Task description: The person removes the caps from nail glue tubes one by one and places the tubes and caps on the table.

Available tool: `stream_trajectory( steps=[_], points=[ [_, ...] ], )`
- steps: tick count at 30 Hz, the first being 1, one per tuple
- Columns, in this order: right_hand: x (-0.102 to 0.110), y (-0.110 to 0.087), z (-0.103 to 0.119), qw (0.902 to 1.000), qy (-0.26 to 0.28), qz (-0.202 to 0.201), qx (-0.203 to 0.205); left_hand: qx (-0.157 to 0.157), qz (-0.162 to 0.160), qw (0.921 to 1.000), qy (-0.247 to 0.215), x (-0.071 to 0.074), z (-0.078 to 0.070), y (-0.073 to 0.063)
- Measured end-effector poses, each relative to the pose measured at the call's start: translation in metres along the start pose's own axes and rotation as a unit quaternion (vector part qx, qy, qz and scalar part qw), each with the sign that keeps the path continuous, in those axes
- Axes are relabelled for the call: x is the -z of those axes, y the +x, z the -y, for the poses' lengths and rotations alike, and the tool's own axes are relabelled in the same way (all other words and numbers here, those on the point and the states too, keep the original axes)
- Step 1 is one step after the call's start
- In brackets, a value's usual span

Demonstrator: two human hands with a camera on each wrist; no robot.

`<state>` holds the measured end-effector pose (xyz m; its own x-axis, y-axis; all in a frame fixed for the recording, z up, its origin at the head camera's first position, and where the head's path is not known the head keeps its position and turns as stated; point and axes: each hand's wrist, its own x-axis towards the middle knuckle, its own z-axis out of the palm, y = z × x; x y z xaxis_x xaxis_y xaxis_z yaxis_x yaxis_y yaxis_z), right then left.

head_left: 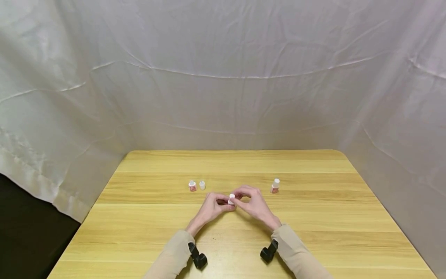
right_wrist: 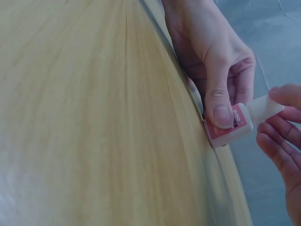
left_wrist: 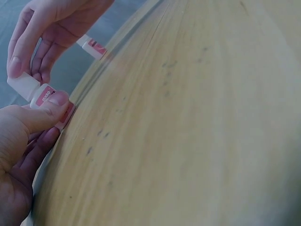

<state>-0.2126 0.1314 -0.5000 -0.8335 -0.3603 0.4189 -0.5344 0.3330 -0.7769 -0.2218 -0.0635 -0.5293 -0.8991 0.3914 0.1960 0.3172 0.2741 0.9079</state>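
Note:
Mid-table, a small white bottle (right_wrist: 243,123) with a pink label stands on the wood. My left hand (head_left: 213,208) grips its body between thumb and fingers, and the thumb covers part of the label. On top is a white cap (left_wrist: 22,87), which my right hand (head_left: 257,204) pinches between thumb and fingertips. Cap and bottle appear in line; whether they are still threaded together I cannot tell. To the left are a similar bottle (head_left: 192,186) with its nozzle bare and a loose white cap (head_left: 202,185) beside it. A capped bottle (head_left: 275,186) stands upright to the right.
The wooden table (head_left: 334,217) has rounded far corners. Pale grey curtains (head_left: 244,97) hang behind it and at both sides. A dark area (head_left: 24,228) shows at the lower left. Each sleeve carries a black wrist camera (head_left: 199,259).

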Motion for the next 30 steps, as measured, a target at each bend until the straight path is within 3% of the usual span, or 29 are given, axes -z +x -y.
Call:
stream_trajectory(
  steps=[4,17,25,30],
  points=[
    [0.0013,-0.0009,0.0014,1.0,0.003,0.008,0.004,0.0,0.009,0.9999,0.014,0.0009,0.0011,0.0008],
    [-0.004,0.0025,0.0042,0.999,-0.015,0.0,-0.042,-0.003,0.008,0.9999,0.012,0.0009,0.0003,0.0009],
    [-0.0014,0.0011,0.0012,0.9997,-0.018,0.0,-0.015,0.003,0.01,0.9997,0.022,0.0014,0.0003,0.0014],
    [0.0,0.0007,0.0017,0.9998,-0.019,0.008,-0.002,-0.012,0.009,0.9995,0.029,0.0019,0.0007,0.0014]
  ],
)
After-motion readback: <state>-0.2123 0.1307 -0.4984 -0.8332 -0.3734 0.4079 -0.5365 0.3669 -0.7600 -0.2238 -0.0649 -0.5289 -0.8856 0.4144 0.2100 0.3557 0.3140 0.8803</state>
